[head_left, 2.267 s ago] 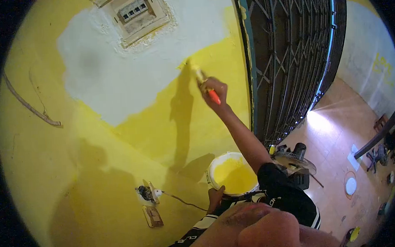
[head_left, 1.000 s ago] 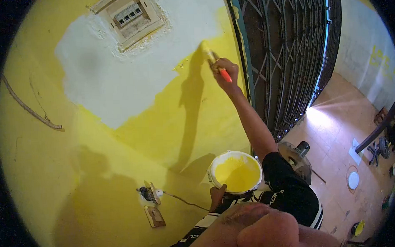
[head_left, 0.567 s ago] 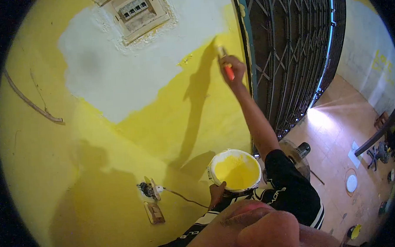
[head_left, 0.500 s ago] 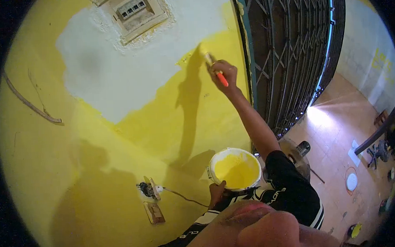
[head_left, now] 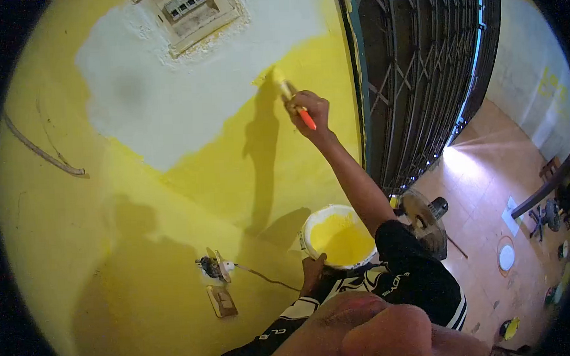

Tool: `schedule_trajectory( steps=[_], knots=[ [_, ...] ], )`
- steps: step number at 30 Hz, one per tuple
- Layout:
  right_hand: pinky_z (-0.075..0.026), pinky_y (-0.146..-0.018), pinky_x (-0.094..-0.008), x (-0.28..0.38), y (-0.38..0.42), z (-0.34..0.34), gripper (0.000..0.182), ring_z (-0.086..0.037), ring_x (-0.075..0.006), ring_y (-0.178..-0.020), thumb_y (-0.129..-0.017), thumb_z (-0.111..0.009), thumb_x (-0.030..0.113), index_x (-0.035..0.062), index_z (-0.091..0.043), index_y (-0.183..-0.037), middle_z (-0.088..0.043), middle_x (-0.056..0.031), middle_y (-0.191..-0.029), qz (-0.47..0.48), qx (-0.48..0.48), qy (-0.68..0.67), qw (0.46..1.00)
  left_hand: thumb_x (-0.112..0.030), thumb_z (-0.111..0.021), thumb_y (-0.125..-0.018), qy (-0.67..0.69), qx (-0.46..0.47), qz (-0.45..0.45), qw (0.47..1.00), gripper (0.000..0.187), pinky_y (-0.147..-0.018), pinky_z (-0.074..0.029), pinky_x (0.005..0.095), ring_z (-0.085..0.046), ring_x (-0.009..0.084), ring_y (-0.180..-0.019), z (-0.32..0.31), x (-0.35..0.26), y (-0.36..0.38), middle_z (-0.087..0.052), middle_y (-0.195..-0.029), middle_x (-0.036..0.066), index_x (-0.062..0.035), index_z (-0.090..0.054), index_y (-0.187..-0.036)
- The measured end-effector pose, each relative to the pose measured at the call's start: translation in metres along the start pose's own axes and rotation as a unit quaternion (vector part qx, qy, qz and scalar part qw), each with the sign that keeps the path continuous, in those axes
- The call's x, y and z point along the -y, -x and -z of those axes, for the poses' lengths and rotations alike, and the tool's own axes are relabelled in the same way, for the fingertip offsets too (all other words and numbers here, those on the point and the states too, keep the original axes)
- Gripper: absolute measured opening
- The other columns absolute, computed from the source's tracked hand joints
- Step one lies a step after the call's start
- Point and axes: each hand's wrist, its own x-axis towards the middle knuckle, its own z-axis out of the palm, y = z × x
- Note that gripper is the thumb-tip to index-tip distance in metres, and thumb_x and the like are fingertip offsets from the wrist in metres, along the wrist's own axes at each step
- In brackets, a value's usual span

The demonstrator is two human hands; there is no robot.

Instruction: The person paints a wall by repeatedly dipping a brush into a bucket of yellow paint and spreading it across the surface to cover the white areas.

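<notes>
My right hand point(head_left: 310, 114) is closed around a paintbrush point(head_left: 307, 119) with an orange-red handle. Its bristles reach the wall point(head_left: 234, 173) at the border between wet yellow paint and a pale, whitish patch point(head_left: 163, 107). Low in front of my body, my left hand point(head_left: 314, 269) grips the near left rim of a white bucket point(head_left: 369, 261) holding yellow paint. The thumb lies over the rim; the other fingers are hidden behind the bucket. The shadow of my arm falls on the wall left of the brush.
Above is a switch box point(head_left: 194, 18) set in rough plaster. An open socket point(head_left: 222, 266) with a plugged-in cord sits low on the wall, above a switch plate point(head_left: 222, 301). A dark folding metal gate point(head_left: 419, 66) stands right. A fan point(head_left: 424, 220) is behind my right arm.
My right hand has moved left and slightly down with the paintbrush, along the edge of the yellow area. The bucket appears slightly higher in view, still held by my left hand.
</notes>
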Motion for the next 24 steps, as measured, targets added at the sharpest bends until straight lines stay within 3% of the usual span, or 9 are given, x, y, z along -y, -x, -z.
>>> schedule_trajectory(
  steps=[3,5,7,9,13,16,19,21,24],
  knots=[
    [-0.046,-0.053,-0.027,0.008,0.005,-0.001,0.026,-0.053,-0.0149,-0.052,-0.068,-0.068,-0.007,0.0046,-0.047,-0.057,-0.046,-0.0056,-0.054,-0.008,0.073,-0.099,0.992,-0.023,-0.065,-0.067,0.004,-0.018,-0.011,1.0,0.035,-0.05,-0.044,0.0351,-0.056,0.0195,-0.056,0.002,0.015,-0.012,-0.061,-0.068,0.014,0.01,-0.061,-0.078],
    [-0.049,-0.056,-0.0272,0.022,-0.017,0.015,0.03,-0.048,-0.013,-0.049,-0.066,-0.069,-0.009,0.0038,-0.044,-0.056,-0.044,-0.0057,-0.052,-0.036,-0.063,-0.082,0.994,-0.022,-0.065,-0.066,-0.05,-0.044,0.012,0.998,0.035,-0.049,-0.044,0.0345,-0.056,0.0192,-0.056,0.0,0.036,-0.031,-0.061,-0.067,0.015,0.0099,-0.061,-0.079],
    [-0.052,-0.07,-0.0281,0.002,-0.023,0.025,0.033,-0.04,-0.0097,-0.046,-0.068,-0.068,-0.007,0.0015,-0.039,-0.055,-0.036,-0.0037,-0.047,-0.028,-0.083,-0.011,0.996,-0.023,-0.066,-0.066,0.005,0.008,0.062,0.998,0.034,-0.046,-0.042,0.0346,-0.056,0.0194,-0.054,0.002,0.023,-0.023,-0.06,-0.066,0.015,0.0093,-0.061,-0.077],
    [-0.045,-0.051,-0.0256,-0.022,-0.019,0.033,0.02,-0.05,-0.0183,-0.048,-0.066,-0.065,-0.009,0.0025,-0.05,-0.06,-0.05,-0.0078,-0.053,-0.046,-0.031,0.019,0.998,-0.023,-0.066,-0.066,0.026,0.016,0.059,0.998,0.034,-0.047,-0.043,0.0338,-0.056,0.0191,-0.053,0.003,-0.016,0.004,-0.06,-0.064,0.015,0.0091,-0.061,-0.076],
    [-0.043,-0.049,-0.0248,-0.021,-0.008,0.046,0.02,-0.048,-0.0166,-0.046,-0.067,-0.065,-0.007,0.0026,-0.05,-0.06,-0.049,-0.0072,-0.053,-0.031,0.048,0.016,0.998,-0.022,-0.065,-0.067,-0.016,0.014,0.07,0.997,0.031,-0.048,-0.043,0.0326,-0.056,0.0185,-0.051,0.003,0.023,-0.021,-0.06,-0.061,0.013,0.009,-0.061,-0.072],
    [-0.043,-0.051,-0.0245,-0.011,-0.028,0.052,0.018,-0.048,-0.0122,-0.05,-0.067,-0.066,-0.007,0.002,-0.051,-0.063,-0.049,-0.0068,-0.054,-0.02,-0.036,0.013,0.999,-0.022,-0.065,-0.066,-0.033,-0.008,0.04,0.999,0.032,-0.049,-0.043,0.0325,-0.056,0.0182,-0.052,0.0,0.016,-0.016,-0.061,-0.062,0.013,0.0092,-0.062,-0.071],
    [-0.039,-0.053,-0.0198,-0.003,-0.034,0.045,0.026,-0.036,-0.0084,-0.048,-0.069,-0.068,-0.006,0.0009,-0.044,-0.059,-0.04,-0.004,-0.051,-0.014,-0.029,0.004,0.999,-0.022,-0.065,-0.066,-0.033,-0.015,0.017,0.999,0.029,-0.044,-0.04,0.0316,-0.053,0.0168,-0.047,0.0,0.022,-0.019,-0.058,-0.058,0.011,0.0066,-0.06,-0.068],
    [-0.04,-0.053,-0.0207,-0.018,-0.018,0.042,0.027,-0.038,-0.0078,-0.049,-0.067,-0.069,-0.005,0.0014,-0.044,-0.059,-0.04,-0.0023,-0.051,-0.028,0.012,0.004,1.0,-0.021,-0.065,-0.067,-0.018,-0.019,-0.009,1.0,0.026,-0.038,-0.037,0.0306,-0.05,0.0152,-0.041,0.003,0.023,-0.017,-0.056,-0.053,0.009,0.0042,-0.059,-0.064],
    [-0.04,-0.051,-0.0215,-0.037,-0.019,0.049,0.024,-0.041,-0.0062,-0.051,-0.067,-0.07,-0.005,0.0006,-0.047,-0.061,-0.043,-0.0009,-0.051,-0.009,-0.08,-0.016,0.997,-0.022,-0.064,-0.067,-0.037,0.0,0.056,0.998,0.033,-0.052,-0.044,0.0338,-0.057,0.02,-0.056,0.001,0.006,-0.01,-0.061,-0.064,0.013,0.0095,-0.061,-0.076]
  ],
)
